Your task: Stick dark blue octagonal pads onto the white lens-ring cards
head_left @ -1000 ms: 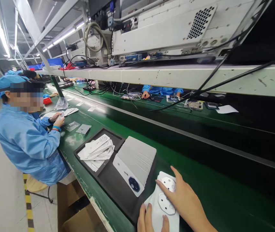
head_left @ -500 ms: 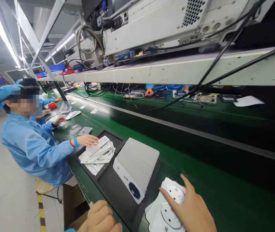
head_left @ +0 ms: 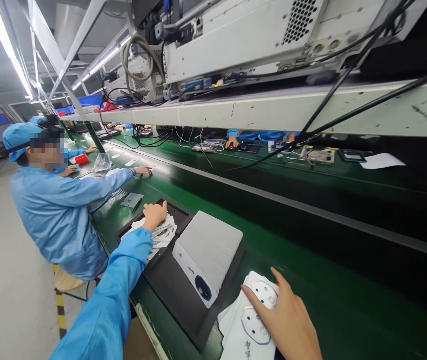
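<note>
My left hand (head_left: 155, 215) reaches over a pile of white plates (head_left: 166, 232) in the black tray (head_left: 172, 285); its fingers are bent and partly hidden, so its grip is unclear. My right hand (head_left: 288, 317) lies at the right edge of a stack of white plates with outlined shapes and small holes (head_left: 254, 320), thumb and fingers spread around the stack's sides. Between the hands, a grey padded block with a white front and dark oval (head_left: 213, 250) rests on the tray.
A co-worker in blue (head_left: 56, 210) sits at the left, an arm stretched over the green bench (head_left: 183, 195). Clear plastic parts and a grey card (head_left: 133, 200) lie beyond the tray. Black cables (head_left: 322, 120) hang below the overhead shelf (head_left: 243, 112).
My left hand has moved from the bottom edge forward to the pile in the tray. The co-worker's hand has left that pile and reaches farther across the bench. My right hand stays at its stack.
</note>
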`<state>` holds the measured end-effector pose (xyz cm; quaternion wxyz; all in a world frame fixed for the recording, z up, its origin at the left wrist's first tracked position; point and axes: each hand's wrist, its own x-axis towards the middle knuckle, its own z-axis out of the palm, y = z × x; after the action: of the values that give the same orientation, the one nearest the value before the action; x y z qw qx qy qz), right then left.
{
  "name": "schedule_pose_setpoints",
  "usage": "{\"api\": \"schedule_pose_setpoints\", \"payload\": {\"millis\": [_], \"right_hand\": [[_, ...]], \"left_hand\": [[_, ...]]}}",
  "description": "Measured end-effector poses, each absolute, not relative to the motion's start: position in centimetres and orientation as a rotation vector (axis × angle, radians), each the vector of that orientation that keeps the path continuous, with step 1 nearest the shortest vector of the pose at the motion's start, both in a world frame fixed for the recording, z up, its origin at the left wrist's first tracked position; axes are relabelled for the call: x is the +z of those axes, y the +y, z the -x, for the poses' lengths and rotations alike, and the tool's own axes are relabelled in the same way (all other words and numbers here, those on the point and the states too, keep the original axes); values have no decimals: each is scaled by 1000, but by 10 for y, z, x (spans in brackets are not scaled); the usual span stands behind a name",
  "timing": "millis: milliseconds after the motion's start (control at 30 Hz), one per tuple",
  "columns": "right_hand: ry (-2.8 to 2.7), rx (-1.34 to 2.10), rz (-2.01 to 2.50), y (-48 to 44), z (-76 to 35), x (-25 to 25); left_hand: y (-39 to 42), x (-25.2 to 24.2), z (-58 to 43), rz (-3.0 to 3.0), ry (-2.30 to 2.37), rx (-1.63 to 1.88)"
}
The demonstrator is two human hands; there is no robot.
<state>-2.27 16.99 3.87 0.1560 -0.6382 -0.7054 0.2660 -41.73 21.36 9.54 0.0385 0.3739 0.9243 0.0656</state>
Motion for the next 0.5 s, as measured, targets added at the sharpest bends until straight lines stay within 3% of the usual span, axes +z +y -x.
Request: {"api": "schedule_pose_setpoints", "payload": {"millis": [267,500], "right_hand": [[-1939,766,1781,170,22,31],[-1924,803,1810,170,22,35]], "left_hand": [[202,64,429,-1385,2847,38],[198,64,435,-1691,2591,-17]]}}
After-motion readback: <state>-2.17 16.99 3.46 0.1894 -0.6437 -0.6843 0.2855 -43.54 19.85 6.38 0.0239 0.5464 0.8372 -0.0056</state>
